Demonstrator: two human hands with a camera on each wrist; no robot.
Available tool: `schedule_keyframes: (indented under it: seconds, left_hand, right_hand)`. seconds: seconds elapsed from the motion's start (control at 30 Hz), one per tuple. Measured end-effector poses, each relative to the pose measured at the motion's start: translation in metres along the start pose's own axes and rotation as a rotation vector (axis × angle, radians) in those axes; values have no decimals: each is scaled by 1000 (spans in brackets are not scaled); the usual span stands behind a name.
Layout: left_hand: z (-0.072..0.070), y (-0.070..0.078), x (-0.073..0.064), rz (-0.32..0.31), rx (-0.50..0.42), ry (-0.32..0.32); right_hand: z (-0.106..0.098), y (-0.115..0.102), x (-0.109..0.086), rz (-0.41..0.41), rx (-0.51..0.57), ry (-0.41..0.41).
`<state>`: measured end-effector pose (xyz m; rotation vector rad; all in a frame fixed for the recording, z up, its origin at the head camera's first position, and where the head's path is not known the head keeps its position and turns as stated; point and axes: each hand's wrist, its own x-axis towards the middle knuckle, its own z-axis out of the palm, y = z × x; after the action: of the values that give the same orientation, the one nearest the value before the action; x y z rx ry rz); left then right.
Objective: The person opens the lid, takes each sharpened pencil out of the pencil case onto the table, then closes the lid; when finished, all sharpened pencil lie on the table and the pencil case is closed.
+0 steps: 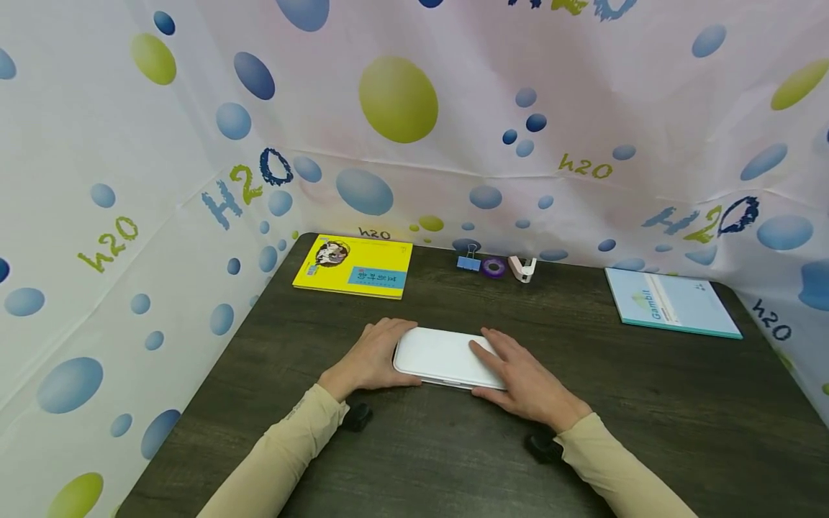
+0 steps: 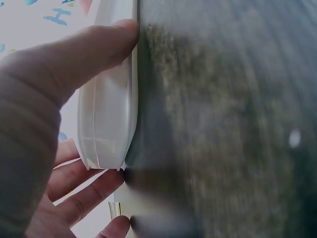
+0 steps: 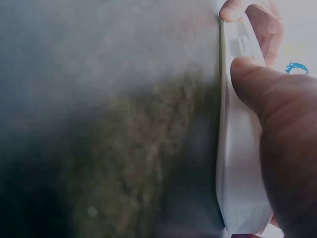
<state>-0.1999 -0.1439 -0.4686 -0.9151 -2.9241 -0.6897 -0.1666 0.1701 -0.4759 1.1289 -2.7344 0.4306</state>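
A white, flat plastic case point(image 1: 440, 352) with rounded corners lies on the dark table between the two hands. Around its left end, the left hand point(image 1: 376, 356) grips it. In the left wrist view the thumb presses the front side of the case point(image 2: 106, 119), and the other fingers spread at its end and back. The right hand point(image 1: 527, 378) holds the right end, thumb against the front and a finger across the top. A small latch-like slot shows on the front of the case point(image 3: 242, 148) in the right wrist view. Its inside is hidden.
A yellow book point(image 1: 352, 266) lies at the back left of the dark table point(image 1: 414, 446). Along the back stand a blue binder clip point(image 1: 469, 263), a purple tape roll point(image 1: 494, 267) and a small white stapler point(image 1: 522, 269). A light blue notebook point(image 1: 673, 302) lies at the right.
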Motion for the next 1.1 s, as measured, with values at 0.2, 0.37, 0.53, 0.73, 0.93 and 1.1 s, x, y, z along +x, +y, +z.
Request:
schedule_keyframes:
  seconds: [0.2, 0.37, 0.53, 0.73, 0.93, 1.1]
  left_hand:
    - [-1, -1, -1, 23, 52, 4]
    - [-4, -2, -2, 54, 58, 18]
    - [-4, -3, -1, 78, 34, 23]
    - [-4, -3, -2, 59, 15, 6]
    - [-4, -2, -2, 30, -16, 19]
    - [-1, -3, -3, -52, -84, 6]
  right_hand:
    - [0, 4, 2, -72, -72, -12]
    - [-5, 8, 4, -103, -75, -17]
    - [-12, 12, 4, -118, 8, 19]
    - [-15, 13, 5, -122, 31, -14]
    - [-19, 14, 7, -77, 68, -54]
    - [-22, 16, 10, -62, 128, -70]
